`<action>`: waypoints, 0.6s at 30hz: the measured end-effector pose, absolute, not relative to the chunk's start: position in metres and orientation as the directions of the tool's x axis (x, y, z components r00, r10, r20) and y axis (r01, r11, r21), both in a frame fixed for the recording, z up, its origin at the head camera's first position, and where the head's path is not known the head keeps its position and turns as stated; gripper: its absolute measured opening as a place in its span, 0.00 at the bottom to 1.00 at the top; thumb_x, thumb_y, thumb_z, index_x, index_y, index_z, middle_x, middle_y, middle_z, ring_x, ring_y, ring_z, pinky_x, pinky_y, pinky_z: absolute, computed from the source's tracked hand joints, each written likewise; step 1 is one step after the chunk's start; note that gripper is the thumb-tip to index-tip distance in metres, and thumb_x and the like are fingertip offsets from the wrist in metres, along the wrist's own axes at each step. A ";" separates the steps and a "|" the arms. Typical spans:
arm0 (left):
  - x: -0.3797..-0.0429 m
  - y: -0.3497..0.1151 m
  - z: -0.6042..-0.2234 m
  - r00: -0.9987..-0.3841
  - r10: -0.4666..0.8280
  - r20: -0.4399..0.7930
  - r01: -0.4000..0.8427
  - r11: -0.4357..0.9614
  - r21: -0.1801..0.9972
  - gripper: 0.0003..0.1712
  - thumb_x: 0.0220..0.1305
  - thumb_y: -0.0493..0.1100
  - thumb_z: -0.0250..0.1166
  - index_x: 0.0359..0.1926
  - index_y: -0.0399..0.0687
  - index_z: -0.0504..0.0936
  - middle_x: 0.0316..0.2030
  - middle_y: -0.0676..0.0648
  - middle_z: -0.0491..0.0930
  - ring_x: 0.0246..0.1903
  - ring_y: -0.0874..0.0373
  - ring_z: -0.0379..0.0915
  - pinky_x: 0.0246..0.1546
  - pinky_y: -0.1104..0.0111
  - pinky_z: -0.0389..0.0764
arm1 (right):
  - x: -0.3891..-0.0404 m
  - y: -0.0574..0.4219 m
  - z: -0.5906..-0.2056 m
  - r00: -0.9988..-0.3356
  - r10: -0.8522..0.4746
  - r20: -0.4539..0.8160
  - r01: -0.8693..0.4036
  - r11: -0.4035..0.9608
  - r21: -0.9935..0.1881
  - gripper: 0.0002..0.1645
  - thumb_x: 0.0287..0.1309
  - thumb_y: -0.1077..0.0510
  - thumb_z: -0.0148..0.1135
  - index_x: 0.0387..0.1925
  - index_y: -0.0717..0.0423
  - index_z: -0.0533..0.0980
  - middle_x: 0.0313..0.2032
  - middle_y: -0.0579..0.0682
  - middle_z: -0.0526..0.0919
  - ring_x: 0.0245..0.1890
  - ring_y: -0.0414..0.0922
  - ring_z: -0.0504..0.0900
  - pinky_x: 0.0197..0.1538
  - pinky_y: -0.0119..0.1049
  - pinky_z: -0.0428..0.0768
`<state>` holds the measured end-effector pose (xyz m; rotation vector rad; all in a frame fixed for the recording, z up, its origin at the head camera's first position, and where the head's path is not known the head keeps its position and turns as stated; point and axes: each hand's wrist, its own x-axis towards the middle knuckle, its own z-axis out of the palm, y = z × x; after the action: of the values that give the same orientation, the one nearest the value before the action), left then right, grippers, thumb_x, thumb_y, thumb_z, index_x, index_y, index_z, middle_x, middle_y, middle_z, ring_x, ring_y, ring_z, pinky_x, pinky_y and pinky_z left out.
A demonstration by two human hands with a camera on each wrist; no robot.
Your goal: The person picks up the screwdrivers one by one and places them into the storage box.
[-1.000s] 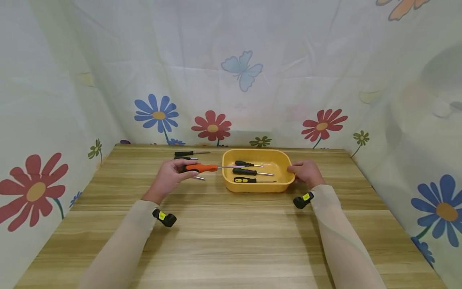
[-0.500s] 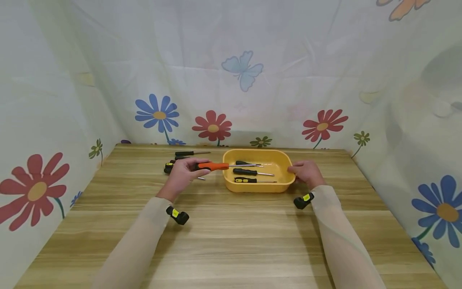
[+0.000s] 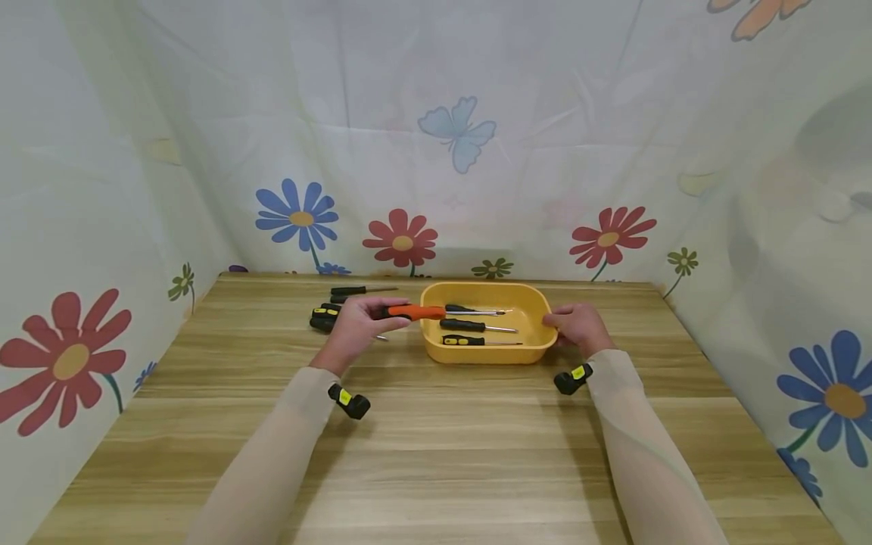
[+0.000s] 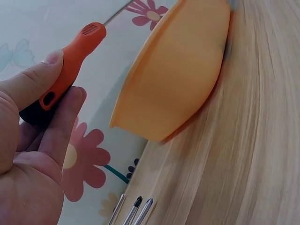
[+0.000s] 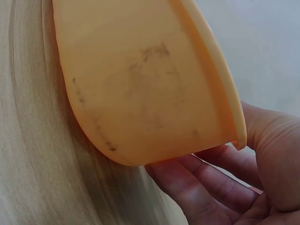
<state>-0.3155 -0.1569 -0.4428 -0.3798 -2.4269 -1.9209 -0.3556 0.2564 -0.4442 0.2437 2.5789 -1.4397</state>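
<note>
My left hand (image 3: 361,329) pinches the handle of an orange and black screwdriver (image 3: 418,312) between thumb and fingers. Its metal shaft points right, over the left rim of a yellow plastic box (image 3: 490,355). In the left wrist view the orange handle (image 4: 77,58) is above the level of the box's rim. My right hand (image 3: 581,327) holds the box's right end, thumb at the rim and fingers against the outer wall (image 5: 150,93). Inside the box lie a black screwdriver (image 3: 463,325), a black and yellow one (image 3: 463,341), and another black one partly hidden behind the held shaft.
Left of the box, several more screwdrivers lie on the wooden table (image 3: 436,454), among them a black-handled one (image 3: 347,291) at the back and a black and yellow one (image 3: 325,311) partly behind my left hand. A flower-printed curtain (image 3: 531,166) stands behind the table.
My left hand has moved right with the orange screwdriver, whose shaft and handle end now reach over the box. The right hand and the box have stayed in place.
</note>
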 end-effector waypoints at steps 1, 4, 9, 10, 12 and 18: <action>-0.316 -0.156 -0.443 -0.969 0.179 0.169 0.207 0.221 0.953 0.25 0.53 0.51 0.80 0.54 0.59 0.89 0.50 0.47 0.87 0.41 0.51 0.79 0.41 0.55 0.84 | -0.356 0.256 -0.444 -0.971 0.053 -0.235 0.228 0.519 -0.824 0.24 0.66 0.54 0.66 0.58 0.65 0.81 0.38 0.56 0.89 0.27 0.42 0.83 0.37 0.36 0.87; -0.318 -0.151 -0.443 -0.967 0.188 0.171 0.217 0.254 0.943 0.24 0.54 0.49 0.80 0.53 0.63 0.89 0.51 0.52 0.87 0.43 0.51 0.78 0.40 0.60 0.82 | -0.355 0.256 -0.443 -0.969 0.053 -0.241 0.233 0.521 -0.821 0.24 0.66 0.54 0.66 0.58 0.65 0.80 0.39 0.57 0.89 0.27 0.43 0.83 0.38 0.37 0.87; -0.321 -0.142 -0.445 -0.969 0.184 0.167 0.215 0.283 0.935 0.25 0.55 0.47 0.80 0.55 0.58 0.88 0.51 0.54 0.86 0.43 0.52 0.75 0.35 0.68 0.77 | -0.354 0.255 -0.442 -0.968 0.065 -0.244 0.241 0.525 -0.816 0.24 0.67 0.54 0.66 0.58 0.65 0.80 0.40 0.58 0.88 0.27 0.43 0.83 0.39 0.38 0.87; -0.322 -0.140 -0.445 -0.969 0.184 0.166 0.215 0.287 0.934 0.25 0.55 0.47 0.80 0.55 0.56 0.88 0.50 0.54 0.86 0.43 0.52 0.76 0.35 0.69 0.77 | -0.355 0.255 -0.442 -0.968 0.066 -0.243 0.241 0.526 -0.815 0.24 0.67 0.54 0.66 0.58 0.64 0.80 0.40 0.57 0.88 0.27 0.43 0.83 0.39 0.38 0.88; -0.323 -0.137 -0.444 -0.969 0.186 0.164 0.214 0.297 0.930 0.24 0.54 0.47 0.80 0.54 0.57 0.89 0.51 0.54 0.86 0.45 0.53 0.77 0.37 0.69 0.79 | -0.355 0.255 -0.443 -0.969 0.063 -0.239 0.236 0.526 -0.817 0.24 0.66 0.54 0.66 0.58 0.65 0.80 0.40 0.57 0.89 0.27 0.42 0.84 0.39 0.38 0.88; -0.327 -0.128 -0.441 -0.970 0.186 0.159 0.215 0.341 0.915 0.20 0.53 0.51 0.81 0.49 0.65 0.90 0.51 0.53 0.86 0.45 0.52 0.80 0.41 0.67 0.84 | -0.356 0.255 -0.444 -0.971 0.060 -0.233 0.228 0.535 -0.813 0.25 0.66 0.54 0.66 0.58 0.66 0.80 0.38 0.56 0.89 0.26 0.41 0.83 0.37 0.37 0.87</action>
<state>-0.3275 -0.1281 -0.4411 -0.3815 -2.5506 -1.7471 -0.3562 0.2551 -0.4441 0.2463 2.5938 -1.4138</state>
